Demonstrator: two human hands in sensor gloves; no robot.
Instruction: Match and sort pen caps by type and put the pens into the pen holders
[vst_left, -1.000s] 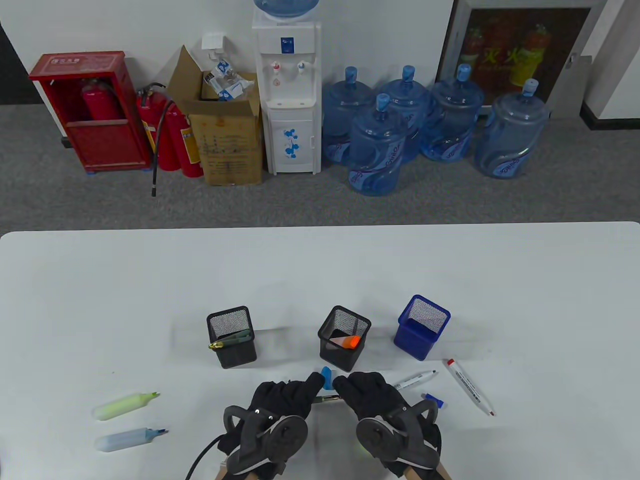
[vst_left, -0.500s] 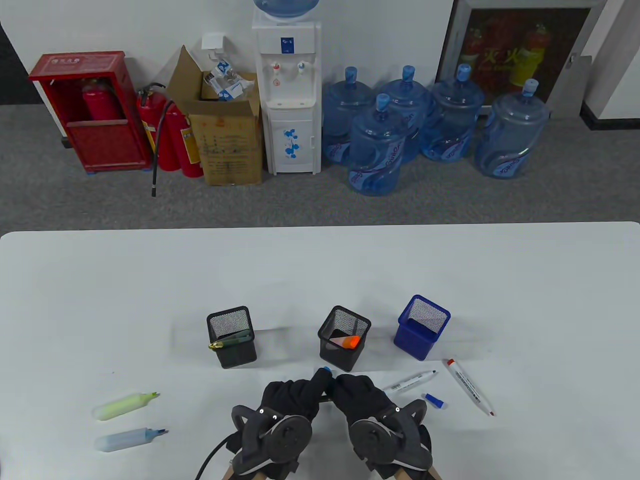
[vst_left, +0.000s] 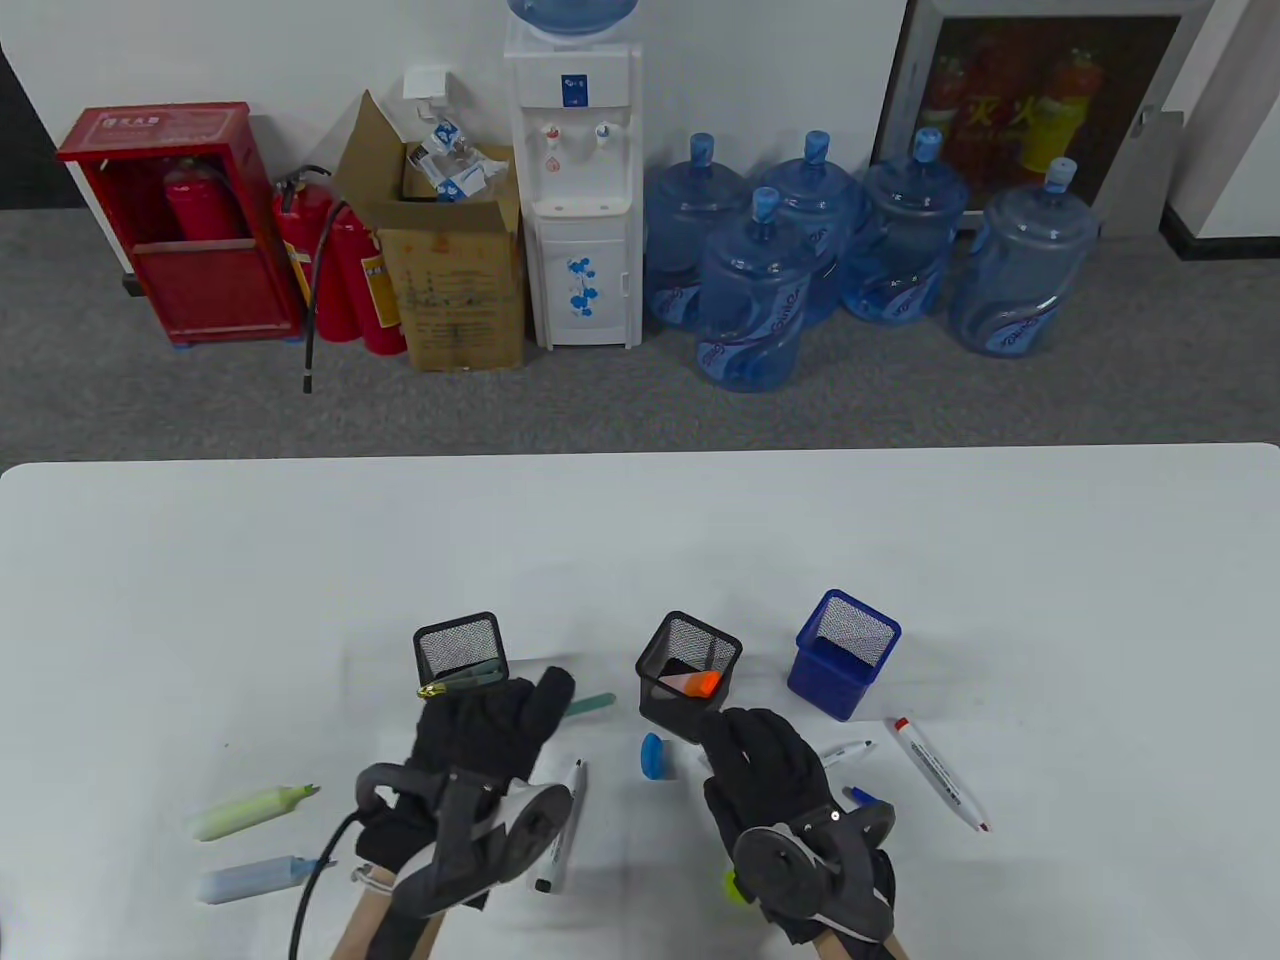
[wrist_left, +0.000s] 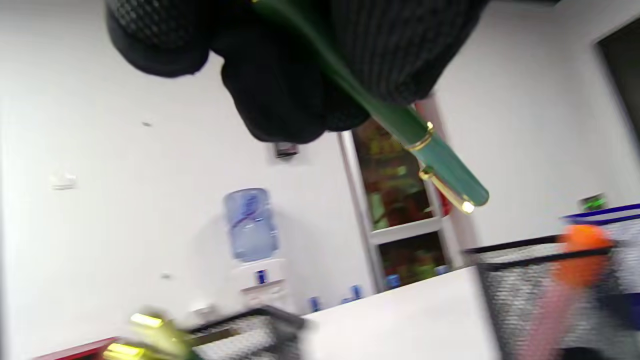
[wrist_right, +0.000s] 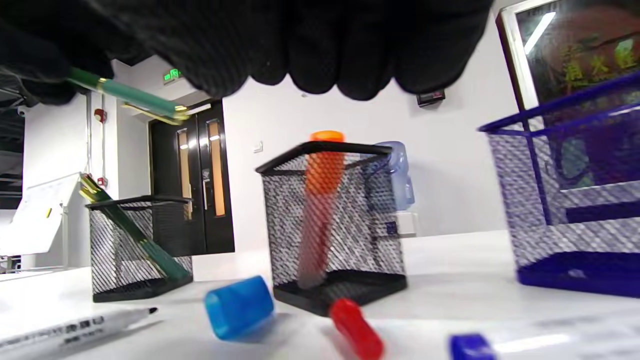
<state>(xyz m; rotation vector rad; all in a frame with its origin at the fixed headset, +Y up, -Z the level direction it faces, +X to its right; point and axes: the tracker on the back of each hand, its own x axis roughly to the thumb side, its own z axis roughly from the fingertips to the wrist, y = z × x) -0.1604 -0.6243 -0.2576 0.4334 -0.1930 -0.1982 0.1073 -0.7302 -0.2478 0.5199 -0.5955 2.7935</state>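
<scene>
My left hand (vst_left: 490, 725) pinched the green pen (wrist_left: 420, 150) mid-barrel: light, stiff, slick. Left holder (vst_left: 462, 655) sat at twelve o'clock. Right hand (vst_left: 765, 765) relaxed, empty.

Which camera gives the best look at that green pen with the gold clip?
The left wrist view: the green pen fills it, gold clip clear, gripped by the left hand. The table view shows only its tip; the right wrist view, a sliver.

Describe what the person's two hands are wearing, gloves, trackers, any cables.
Both the left hand and the right hand wear black knit gloves, with a grey ring-shaped tracker with a round disc strapped to the back of each. A black cable trails from the left tracker toward the table's near edge. No sleeves show.
</scene>
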